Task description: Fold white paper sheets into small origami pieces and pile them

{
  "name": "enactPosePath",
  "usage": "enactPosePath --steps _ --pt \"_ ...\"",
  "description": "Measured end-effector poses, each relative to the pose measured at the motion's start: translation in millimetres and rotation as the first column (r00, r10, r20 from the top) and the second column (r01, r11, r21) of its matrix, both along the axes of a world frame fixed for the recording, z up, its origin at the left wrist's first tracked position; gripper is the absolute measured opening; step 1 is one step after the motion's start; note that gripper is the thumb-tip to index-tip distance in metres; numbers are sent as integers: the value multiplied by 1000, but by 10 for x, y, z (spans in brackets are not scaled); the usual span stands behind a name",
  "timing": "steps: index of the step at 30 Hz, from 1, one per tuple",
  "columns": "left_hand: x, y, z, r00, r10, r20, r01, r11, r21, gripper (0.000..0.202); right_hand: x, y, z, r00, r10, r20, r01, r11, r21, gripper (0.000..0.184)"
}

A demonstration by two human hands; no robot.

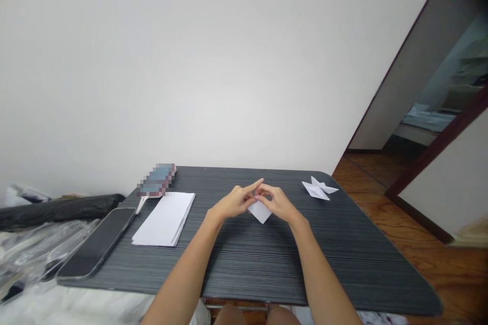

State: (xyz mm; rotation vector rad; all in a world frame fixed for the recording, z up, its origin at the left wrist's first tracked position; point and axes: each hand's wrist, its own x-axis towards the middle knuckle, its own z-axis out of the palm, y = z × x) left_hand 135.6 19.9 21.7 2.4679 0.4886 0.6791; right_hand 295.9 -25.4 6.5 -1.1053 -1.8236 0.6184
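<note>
A small folded white paper (pixel 262 213) is held above the middle of the dark table, one corner pointing toward me. My left hand (pixel 239 200) pinches its upper edge from the left, with the index finger stretched out past the fingertips. From the right, my right hand (pixel 277 202) pinches the same edge, thumb and index finger meeting close to the left ones. The fingers cover the upper part of the paper. Off to the right lies a folded white paper shape (pixel 320 189) with several pointed tips, touched by neither hand.
The dark ribbed table (pixel 251 269) stands against a white wall. At left lie a stack of white paper sheets (pixel 165 219), a phone (pixel 99 242) on the table's edge, and a blurred-out blue and red item (pixel 158 180). Plastic-wrapped things (pixel 34 254) crowd beyond the left edge.
</note>
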Motion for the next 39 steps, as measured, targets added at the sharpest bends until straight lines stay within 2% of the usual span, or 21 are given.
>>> enactPosePath --steps 5,9,13,17,20,23,28,36,39 --pt "-55 -9 73 998 -44 -45 46 998 34 52 -11 -59 33 991 19 133 -17 1000 -19 10" --pt "-75 -21 122 996 -65 -60 67 997 25 51 -24 -74 38 986 7 164 -8 1000 3 7" --pt "-77 -23 136 996 -63 -66 64 998 7 51 -21 -57 22 998 -21 66 23 999 -28 6" --pt "-94 -22 149 999 -15 -30 14 999 -31 55 -18 -23 -16 990 -16 -137 1 994 -109 20" --pt "-104 -23 156 1000 3 0 -3 999 -43 56 -30 10 -67 982 4 -189 -38 984 -174 15" --pt "-102 -20 155 1000 11 -5 -11 999 -40 56 -47 47 -120 973 -36 -229 -8 982 -191 18" --pt "-98 -8 137 1000 5 -3 -5 999 -49 55 -78 103 -188 969 -74 -236 42 990 -137 19" --pt "-63 21 33 997 41 64 -29 983 -179 59 -157 103 -220 981 -153 -120 151 988 -26 20" --pt "-54 16 32 991 57 122 -30 976 -214 54 -170 101 -204 975 -146 -166 137 989 -62 22"
